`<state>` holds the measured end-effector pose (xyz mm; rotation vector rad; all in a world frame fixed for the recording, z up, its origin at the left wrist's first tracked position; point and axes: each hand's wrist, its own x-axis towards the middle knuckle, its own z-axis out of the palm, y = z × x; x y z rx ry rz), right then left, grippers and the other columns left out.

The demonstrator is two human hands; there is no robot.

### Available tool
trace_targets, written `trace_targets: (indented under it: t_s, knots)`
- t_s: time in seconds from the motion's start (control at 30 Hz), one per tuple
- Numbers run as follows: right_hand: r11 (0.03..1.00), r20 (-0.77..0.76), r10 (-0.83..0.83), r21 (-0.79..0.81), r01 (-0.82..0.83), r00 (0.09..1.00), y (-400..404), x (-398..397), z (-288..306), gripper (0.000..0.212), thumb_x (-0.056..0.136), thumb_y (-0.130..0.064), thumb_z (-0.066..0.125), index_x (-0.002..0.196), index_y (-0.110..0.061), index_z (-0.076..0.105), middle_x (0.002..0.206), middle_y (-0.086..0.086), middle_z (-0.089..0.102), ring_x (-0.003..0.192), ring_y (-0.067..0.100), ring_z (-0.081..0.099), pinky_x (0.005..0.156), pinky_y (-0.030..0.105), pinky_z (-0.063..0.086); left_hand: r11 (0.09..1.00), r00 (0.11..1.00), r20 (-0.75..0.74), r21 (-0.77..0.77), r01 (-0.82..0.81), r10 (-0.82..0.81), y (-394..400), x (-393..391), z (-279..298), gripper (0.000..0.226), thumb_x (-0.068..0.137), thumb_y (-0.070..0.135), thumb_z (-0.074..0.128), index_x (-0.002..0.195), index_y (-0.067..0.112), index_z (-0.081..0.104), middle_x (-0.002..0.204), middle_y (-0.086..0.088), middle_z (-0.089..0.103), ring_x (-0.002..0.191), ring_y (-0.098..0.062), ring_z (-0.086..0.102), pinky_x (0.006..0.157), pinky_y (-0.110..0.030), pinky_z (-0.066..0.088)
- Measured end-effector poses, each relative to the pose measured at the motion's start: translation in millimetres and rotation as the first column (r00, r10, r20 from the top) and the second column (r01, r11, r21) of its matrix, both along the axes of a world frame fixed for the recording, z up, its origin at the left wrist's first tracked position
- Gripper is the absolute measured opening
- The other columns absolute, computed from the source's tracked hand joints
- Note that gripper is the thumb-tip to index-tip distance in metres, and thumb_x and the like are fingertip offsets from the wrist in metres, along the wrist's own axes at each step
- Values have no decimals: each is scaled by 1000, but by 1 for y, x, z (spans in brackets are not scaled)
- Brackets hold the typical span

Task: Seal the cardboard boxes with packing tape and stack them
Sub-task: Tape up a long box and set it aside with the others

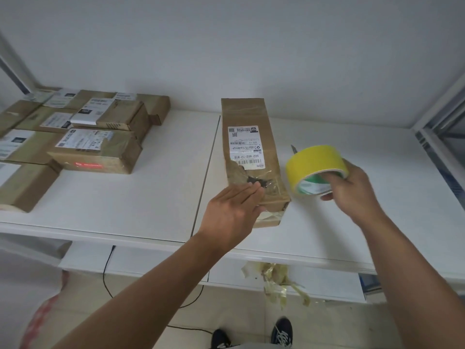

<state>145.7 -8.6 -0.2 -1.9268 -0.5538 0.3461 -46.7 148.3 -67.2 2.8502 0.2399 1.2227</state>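
A long, narrow cardboard box (251, 117) with a white shipping label lies lengthwise on the white table (125, 202), its near end torn and covered with old clear tape. My left hand (232, 210) rests flat, fingers together, on that near end. My right hand (352, 187) holds a roll of yellow packing tape (314, 165) just right of the box, lifted off the table. A stack of several labelled cardboard boxes (98, 152) sits at the far left of the table.
A thin dark tool (294, 148) pokes out behind the tape roll. Scraps of used tape (279, 280) hang from the table's front edge. A black cable (107, 270) runs below. Metal shelf frames stand at the right (437, 127) and far left.
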Motion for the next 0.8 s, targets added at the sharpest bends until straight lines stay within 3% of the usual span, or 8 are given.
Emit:
trace_targets:
  t_s: [0.17, 0.3, 0.37, 0.5, 0.6, 0.67, 0.73, 0.8]
  knots:
    - [997, -176, -77, 9, 79, 981, -20, 13, -22, 11, 92, -8, 59, 98, -16, 66, 94, 8, 66, 87, 27, 64, 63, 36, 55, 999, 995, -89, -22, -49, 47, -13, 4, 10, 22, 85, 20, 66, 105, 13, 73, 107, -4, 71, 95, -24, 67, 88, -32, 50]
    - [990, -362, -94, 60, 124, 927, -12, 0, -49, 18, 94, -12, 60, 110, -5, 64, 98, 14, 68, 88, 30, 68, 60, 33, 54, 992, 975, -184, 26, -122, 125, -25, 11, 15, 38, 90, 29, 55, 125, 21, 66, 103, -7, 65, 88, -29, 60, 83, -41, 54]
    - [989, -454, -82, 74, 129, 887, -9, -6, -60, 21, 94, -14, 61, 111, -3, 62, 101, 17, 70, 82, 34, 72, 62, 35, 58, 992, 972, -197, 14, -127, 127, -27, 12, 16, 37, 91, 27, 57, 125, 18, 66, 112, -9, 64, 98, -31, 61, 88, -46, 52]
    - [985, -582, -6, 135, 103, 813, -4, -20, -77, 18, 94, -15, 63, 109, -5, 60, 104, 21, 71, 85, 40, 72, 86, 50, 57, 996, 970, -226, 15, -91, 92, -30, 21, 16, 40, 99, 33, 43, 120, 9, 66, 135, -7, 59, 130, -30, 52, 105, -55, 44]
    - [978, -637, 43, 186, 99, 770, 1, -27, -81, 23, 95, -15, 61, 114, -3, 57, 103, 22, 71, 85, 38, 73, 88, 48, 57, 992, 960, -251, -1, -125, 121, -27, 25, 12, 45, 98, 45, 40, 122, 13, 62, 137, -7, 60, 130, -35, 55, 102, -60, 46]
    - [979, -634, 58, 186, 79, 771, 5, -31, -82, 25, 95, -18, 62, 116, -6, 57, 108, 22, 70, 87, 37, 73, 87, 45, 58, 990, 952, -274, 9, -138, 136, -22, 19, 7, 47, 99, 48, 40, 137, 21, 47, 143, -7, 56, 131, -38, 53, 104, -61, 45]
    - [982, -614, 74, 180, 48, 786, 10, -35, -81, 25, 93, -22, 65, 116, -13, 59, 113, 19, 70, 91, 35, 72, 88, 45, 57, 989, 958, -251, -26, -146, 134, -14, 9, 4, 51, 100, 42, 52, 147, 30, 34, 148, -8, 51, 135, -38, 49, 107, -60, 40]
    - [982, -579, 107, 186, 3, 808, 17, -42, -75, 27, 91, -25, 67, 117, -19, 62, 115, 11, 70, 98, 30, 71, 89, 41, 57, 983, 975, -181, -107, -149, 128, -6, -2, 3, 52, 101, 35, 56, 148, 35, 34, 149, -8, 50, 137, -36, 48, 109, -58, 40]
